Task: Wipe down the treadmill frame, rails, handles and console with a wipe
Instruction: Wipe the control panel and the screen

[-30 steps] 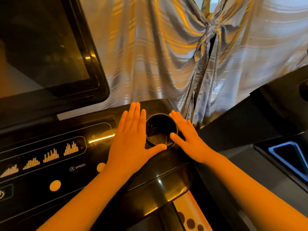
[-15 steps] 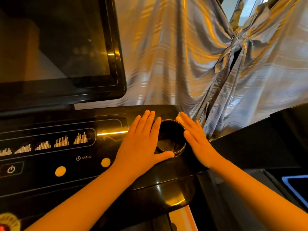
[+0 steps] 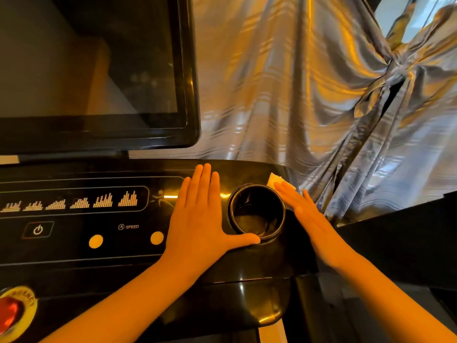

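Observation:
The black glossy treadmill console [image 3: 103, 251] fills the lower left, with a round cup holder [image 3: 257, 212] at its right end. My left hand [image 3: 200, 219] lies flat on the console just left of the cup holder, thumb along its front rim, holding nothing. My right hand [image 3: 309, 216] lies flat on the console's right edge, pressing a white wipe [image 3: 275, 180] whose corner sticks out beyond the fingertips. Above stands the dark console screen [image 3: 94, 70].
A shiny silver curtain [image 3: 309, 95] hangs right behind the console. A red emergency button [image 3: 12, 313] sits at the lower left, with a power button [image 3: 38, 230] and two yellow speed buttons [image 3: 96, 241] on the panel. Another dark machine [image 3: 408, 243] stands to the right.
The view has swung left and moved closer. My right hand has slid forward past the cup holder, and the wipe's corner now shows beyond its fingers. My left hand has stayed flat.

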A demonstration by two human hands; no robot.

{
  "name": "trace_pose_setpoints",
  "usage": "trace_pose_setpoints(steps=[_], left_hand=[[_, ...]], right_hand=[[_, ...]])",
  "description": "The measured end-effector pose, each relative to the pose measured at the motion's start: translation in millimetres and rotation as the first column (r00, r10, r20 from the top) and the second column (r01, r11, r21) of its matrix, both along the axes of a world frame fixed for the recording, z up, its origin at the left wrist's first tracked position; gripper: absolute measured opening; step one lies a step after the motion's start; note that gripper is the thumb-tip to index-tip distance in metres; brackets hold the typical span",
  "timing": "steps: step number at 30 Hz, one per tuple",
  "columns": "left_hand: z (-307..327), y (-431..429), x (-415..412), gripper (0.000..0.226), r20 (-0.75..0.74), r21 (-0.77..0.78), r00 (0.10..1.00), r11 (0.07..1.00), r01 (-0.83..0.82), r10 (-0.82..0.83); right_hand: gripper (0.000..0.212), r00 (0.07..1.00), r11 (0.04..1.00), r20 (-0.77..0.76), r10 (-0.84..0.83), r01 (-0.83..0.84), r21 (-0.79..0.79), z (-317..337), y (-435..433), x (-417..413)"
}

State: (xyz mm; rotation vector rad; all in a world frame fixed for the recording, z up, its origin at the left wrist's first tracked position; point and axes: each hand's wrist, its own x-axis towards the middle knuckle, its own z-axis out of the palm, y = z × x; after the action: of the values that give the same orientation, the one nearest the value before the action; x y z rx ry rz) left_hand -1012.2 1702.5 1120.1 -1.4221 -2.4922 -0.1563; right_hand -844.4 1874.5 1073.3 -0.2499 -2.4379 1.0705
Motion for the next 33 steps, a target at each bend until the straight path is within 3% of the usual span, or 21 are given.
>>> trace_pose_setpoints(steps=[8, 10, 13, 16, 20, 25, 30, 33], left_hand=[[-2, 0, 0, 0.132, 0.020, 0.060, 1.000, 0.998, 0.018, -0.019], [-1, -1, 1, 0.134, 0.043, 0.069, 0.999, 0.998, 0.001, -0.004], [-1, -2, 1, 0.138, 0.064, 0.071, 0.998, 0.997, -0.005, 0.001], [-2, -2, 0, 0.139, 0.069, 0.081, 0.998, 0.997, -0.006, 0.000], [-3, -2, -1, 0.137, 0.046, 0.070, 0.999, 0.997, -0.025, 0.022], [-3, -3, 0, 0.139, 0.081, 0.091, 0.997, 0.996, -0.020, 0.013], [-2, -2, 0, 0.142, 0.079, 0.070, 0.997, 0.997, -0.015, 0.010], [-2, 0, 0, 0.139, 0.058, 0.064, 0.998, 0.998, -0.019, 0.015]], right_hand=[[0.046, 0.985, 0.960, 0.029, 0.167, -0.170, 0.223, 43, 24, -44], [0.044, 0.976, 0.960, 0.046, 0.211, -0.216, 0.176, 54, 22, -55], [0.072, 0.958, 0.957, 0.066, 0.279, -0.283, 0.070, 64, 8, -71], [0.069, 0.947, 0.944, 0.083, 0.311, -0.318, 0.089, 61, 0, -79], [0.063, 0.953, 0.951, 0.069, 0.294, -0.299, 0.082, 57, 5, -72], [0.056, 0.989, 0.978, 0.023, 0.144, -0.146, 0.152, 46, 24, -47], [0.053, 0.997, 0.995, 0.018, 0.078, -0.079, 0.068, 19, 32, -19], [0.047, 0.990, 0.968, 0.123, 0.064, -0.091, 0.234, 21, 35, -37]])
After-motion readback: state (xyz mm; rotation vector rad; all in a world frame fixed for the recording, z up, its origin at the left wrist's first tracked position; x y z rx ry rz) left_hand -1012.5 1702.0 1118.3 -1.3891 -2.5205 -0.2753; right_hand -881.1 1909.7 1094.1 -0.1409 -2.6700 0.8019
